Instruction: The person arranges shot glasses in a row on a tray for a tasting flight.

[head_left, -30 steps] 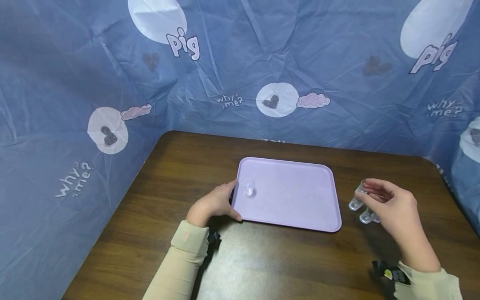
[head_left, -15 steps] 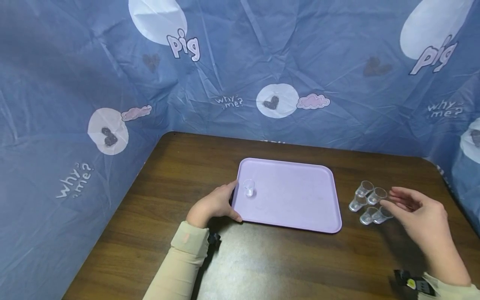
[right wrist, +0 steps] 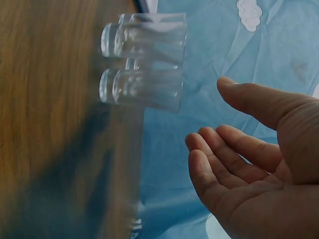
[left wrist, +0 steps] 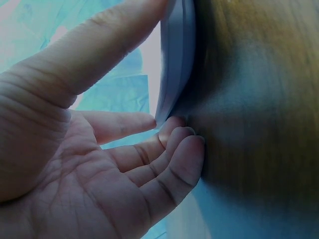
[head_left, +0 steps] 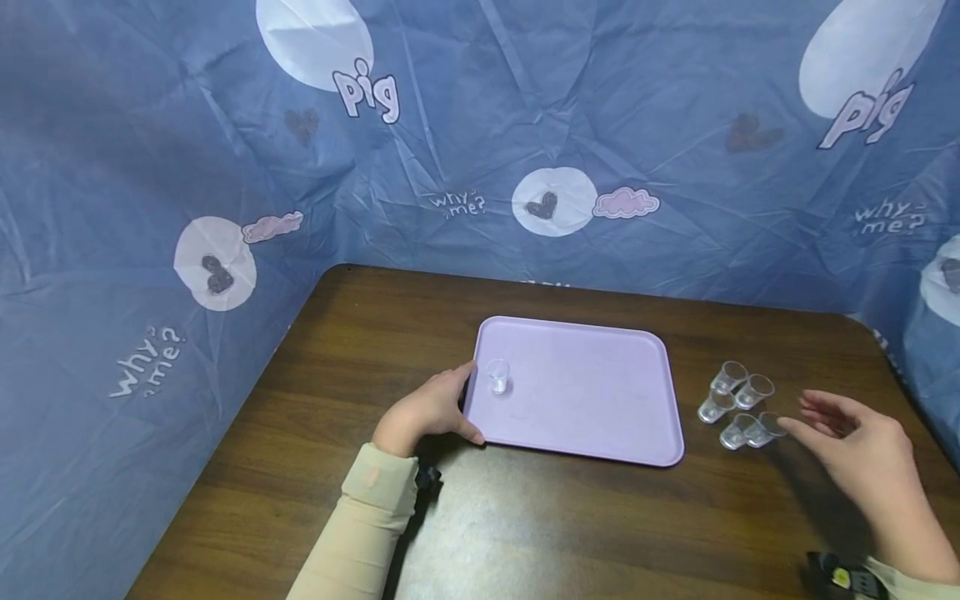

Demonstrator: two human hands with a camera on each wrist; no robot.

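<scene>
Tabletop (head_left: 562, 525) separates tray (head_left: 581, 387) edge, gripped by left hand (head_left: 426, 411), from 5 cups (head_left: 747, 397) near unclasped right hand (head_left: 861, 450).

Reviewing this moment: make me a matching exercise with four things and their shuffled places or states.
1. Left hand
2. Right hand
3. Lone shot glass
4. Five shot glasses

A. Clustered on the wooden table
B. Touching the left edge of the lilac tray
C. Standing on the lilac tray
D. Holding nothing

Pairs: 1-B, 2-D, 3-C, 4-A

Gap beside the tray (head_left: 588, 392)
A narrow strip of table (head_left: 692, 346) lies free there; five clear cups (head_left: 753, 393) stand between it and the right hand (head_left: 862, 442).
</scene>
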